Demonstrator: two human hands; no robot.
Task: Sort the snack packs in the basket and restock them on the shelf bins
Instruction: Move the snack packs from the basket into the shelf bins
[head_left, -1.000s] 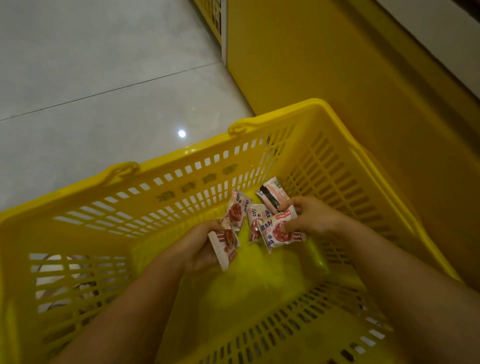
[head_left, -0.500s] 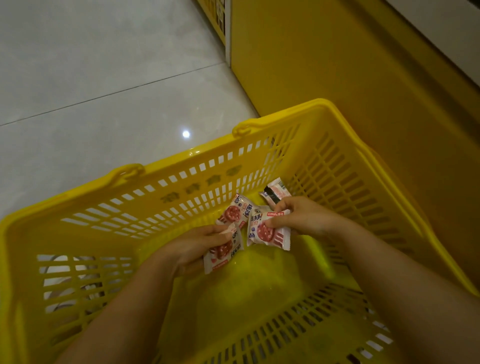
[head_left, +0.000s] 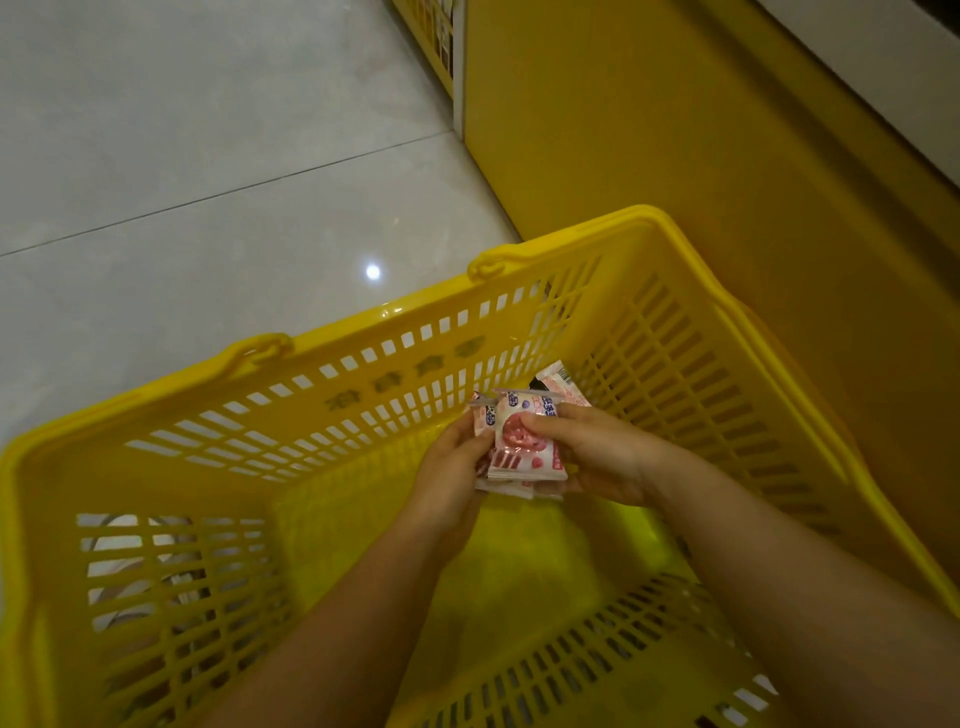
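Inside the basket, the left hand and right hand were together, both pinching one stack of packs. Sorting seemed in hand; next, the corner pack needed collecting.

Slatted basket walls close every side; only its open top gives passage.

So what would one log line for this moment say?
stage: sorting inside basket | left hand: holds snack pack stack | right hand: pinches same stack | loose pack: far basket corner
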